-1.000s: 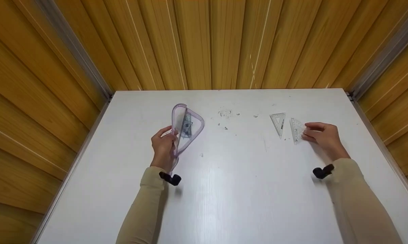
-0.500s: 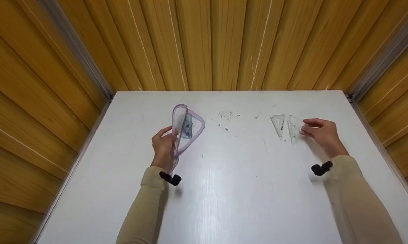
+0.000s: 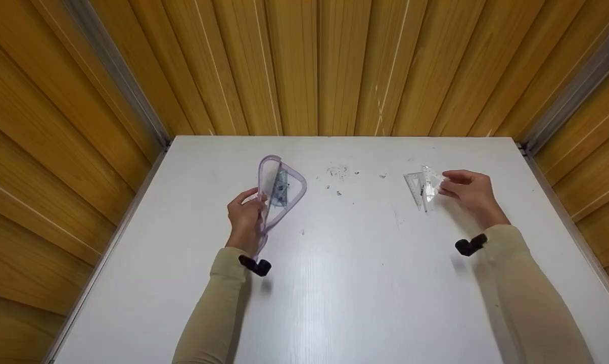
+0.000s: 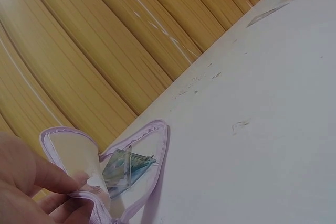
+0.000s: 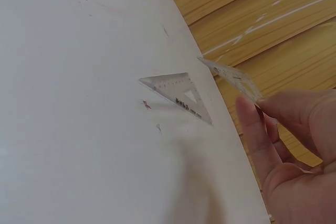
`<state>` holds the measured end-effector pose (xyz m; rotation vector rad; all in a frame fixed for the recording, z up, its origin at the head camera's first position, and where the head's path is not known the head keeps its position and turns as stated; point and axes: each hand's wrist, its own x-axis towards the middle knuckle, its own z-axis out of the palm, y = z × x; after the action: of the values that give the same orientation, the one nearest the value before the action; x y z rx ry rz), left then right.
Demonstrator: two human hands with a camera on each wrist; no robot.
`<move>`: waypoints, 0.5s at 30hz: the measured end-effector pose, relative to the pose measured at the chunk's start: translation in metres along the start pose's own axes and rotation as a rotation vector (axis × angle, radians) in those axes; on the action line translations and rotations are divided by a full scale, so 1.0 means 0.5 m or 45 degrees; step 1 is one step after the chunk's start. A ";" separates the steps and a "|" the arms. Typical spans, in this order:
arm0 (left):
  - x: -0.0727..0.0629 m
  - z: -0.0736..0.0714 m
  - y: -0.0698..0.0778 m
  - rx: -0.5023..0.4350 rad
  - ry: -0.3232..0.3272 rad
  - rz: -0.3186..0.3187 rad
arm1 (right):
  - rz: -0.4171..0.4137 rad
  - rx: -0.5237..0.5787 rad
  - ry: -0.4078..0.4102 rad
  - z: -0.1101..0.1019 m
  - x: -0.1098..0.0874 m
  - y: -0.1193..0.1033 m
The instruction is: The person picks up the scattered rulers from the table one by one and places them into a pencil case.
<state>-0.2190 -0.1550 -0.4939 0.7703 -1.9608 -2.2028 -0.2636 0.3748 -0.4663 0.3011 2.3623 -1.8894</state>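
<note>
My left hand (image 3: 243, 215) grips a clear pouch with lilac zip trim (image 3: 305, 186) by its edge, thumb and fingers pinching it. The pouch's flap is folded back. Inside it lie bluish transparent drawing pieces (image 4: 126, 169), overlapping so that their shapes are hard to tell. On the right, the fingertips of my right hand (image 3: 471, 194) pinch a clear set square (image 5: 231, 74), held tilted above the table. A second clear set square (image 5: 176, 92) lies flat on the table just left of it; in the head view the raised one partly covers it.
The white table (image 3: 334, 283) has dark scuff marks (image 3: 338, 172) near its back. Wood-patterned panels (image 3: 329, 65) stand behind and along both sides. A black wrist camera (image 3: 256, 265) sits on each forearm.
My right hand has lifted its set square off the table and moved left and away from me, toward the other set square. The left hand and pouch stay almost still.
</note>
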 end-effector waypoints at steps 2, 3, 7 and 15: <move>0.002 0.001 0.000 0.008 0.006 0.012 | -0.013 -0.003 -0.017 0.005 0.001 -0.004; 0.003 0.001 0.000 0.018 0.010 0.014 | -0.017 -0.003 -0.024 0.007 0.002 -0.006; -0.001 0.001 0.004 0.034 0.004 0.006 | 0.001 -0.042 -0.028 0.021 0.006 -0.014; -0.004 -0.002 0.003 0.030 -0.008 0.015 | 0.009 -0.049 -0.029 0.053 0.016 -0.024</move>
<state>-0.2171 -0.1550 -0.4921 0.7540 -1.9920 -2.1823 -0.2750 0.3471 -0.4624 0.2825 2.3766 -1.8326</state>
